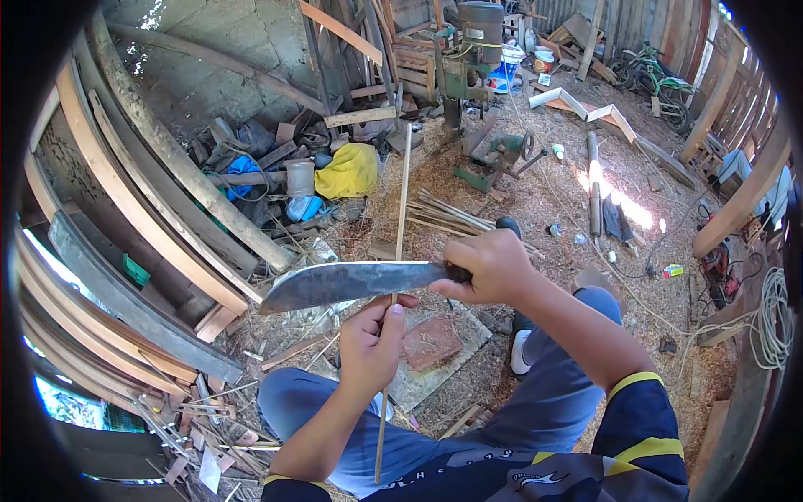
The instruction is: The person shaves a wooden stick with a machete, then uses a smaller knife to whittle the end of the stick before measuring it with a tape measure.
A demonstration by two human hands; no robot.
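A thin bamboo strip (400,209) stands nearly upright over the person's lap, the left hand (370,345) with fingers clamped around its lower part. The right hand (488,266) grips the handle of a broad knife (347,282) whose blade lies crosswise against the strip just above the left hand. More bamboo strips (443,216) lie on the sawdust floor (552,192) beyond.

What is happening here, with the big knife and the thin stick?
A seated person holds a thin stick upright in the left hand. The right hand grips the handle of a big knife, whose blade lies sideways across the stick, just above the left hand. A bundle of similar sticks lies on the sawdust-covered floor ahead.
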